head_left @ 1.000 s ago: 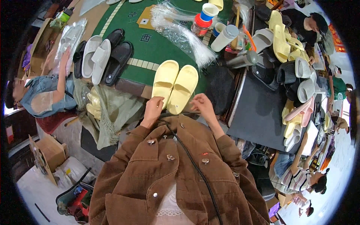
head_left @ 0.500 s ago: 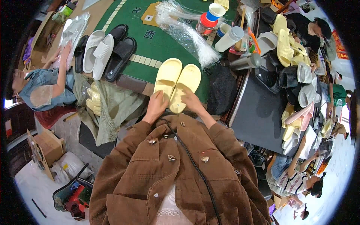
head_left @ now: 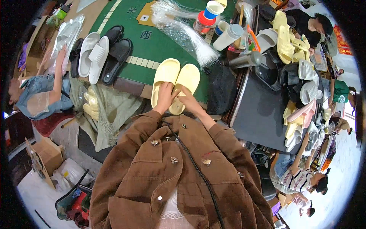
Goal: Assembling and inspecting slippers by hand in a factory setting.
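Observation:
A pair of pale yellow slide slippers lies side by side at the near edge of the green table, toes pointing away from me. My left hand [head_left: 164, 98] reaches into the foot opening of the left slipper [head_left: 167, 70], its fingertips partly hidden there. Over the heel part of the right slipper [head_left: 189, 76], my right hand [head_left: 188, 103] has its fingers bent in toward the left hand, gripping at the inner edge. The exact contact of the fingertips is hard to make out.
White and black slippers [head_left: 98, 57] rest on the green table [head_left: 126, 45] to the left. Farther off lie clear plastic bags [head_left: 183, 34], a red-lidded jar [head_left: 204, 23] and a pale bottle [head_left: 228, 37]. A dark table [head_left: 259, 110] with more slippers stands right. People work on both sides.
My left hand has moved forward, from the slipper's near end into its foot opening. My right hand has shifted left toward the other hand. The slippers stay nearly in place.

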`<state>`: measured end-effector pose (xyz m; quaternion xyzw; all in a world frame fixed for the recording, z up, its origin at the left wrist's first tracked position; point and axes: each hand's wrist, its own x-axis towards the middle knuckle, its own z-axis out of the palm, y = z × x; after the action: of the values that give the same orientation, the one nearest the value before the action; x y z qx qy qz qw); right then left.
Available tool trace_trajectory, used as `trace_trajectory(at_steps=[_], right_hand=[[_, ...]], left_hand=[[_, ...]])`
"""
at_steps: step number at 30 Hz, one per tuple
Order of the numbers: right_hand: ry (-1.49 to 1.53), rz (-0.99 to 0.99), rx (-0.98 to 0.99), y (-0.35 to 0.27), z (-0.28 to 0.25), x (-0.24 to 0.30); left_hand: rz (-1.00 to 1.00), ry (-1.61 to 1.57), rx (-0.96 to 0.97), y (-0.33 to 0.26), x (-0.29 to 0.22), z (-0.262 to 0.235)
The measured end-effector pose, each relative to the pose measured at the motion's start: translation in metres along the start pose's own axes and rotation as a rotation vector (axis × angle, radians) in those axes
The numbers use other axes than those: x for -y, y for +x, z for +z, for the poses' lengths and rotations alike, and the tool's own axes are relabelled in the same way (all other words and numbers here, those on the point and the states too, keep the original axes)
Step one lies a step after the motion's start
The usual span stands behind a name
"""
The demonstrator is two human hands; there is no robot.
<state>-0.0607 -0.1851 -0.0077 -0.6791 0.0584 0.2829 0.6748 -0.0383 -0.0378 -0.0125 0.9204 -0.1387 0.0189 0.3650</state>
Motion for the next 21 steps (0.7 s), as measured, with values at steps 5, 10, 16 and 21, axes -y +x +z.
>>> trace_trajectory(at_steps=[5, 10, 16, 21], right_hand=[[0.0, -0.144, 0.086, 0.006, -0.001, -0.011], [-0.12, 0.014, 0.061, -0.01, -0.002, 0.0], [-0.136, 0.128, 0.059, -0.021, -0.013, 0.001], [-0.241, -0.077, 0.002, -0.017, -0.011, 0.007]], left_hand=[[-0.1, 0.058, -0.04, 0.004, 0.009, 0.014], [-0.135, 0.227, -0.063, 0.001, 0.015, 0.023], [-0.276, 0.361, 0.041, 0.008, 0.01, 0.038], [-0.305, 0.37, 0.031, 0.011, 0.011, 0.043]])
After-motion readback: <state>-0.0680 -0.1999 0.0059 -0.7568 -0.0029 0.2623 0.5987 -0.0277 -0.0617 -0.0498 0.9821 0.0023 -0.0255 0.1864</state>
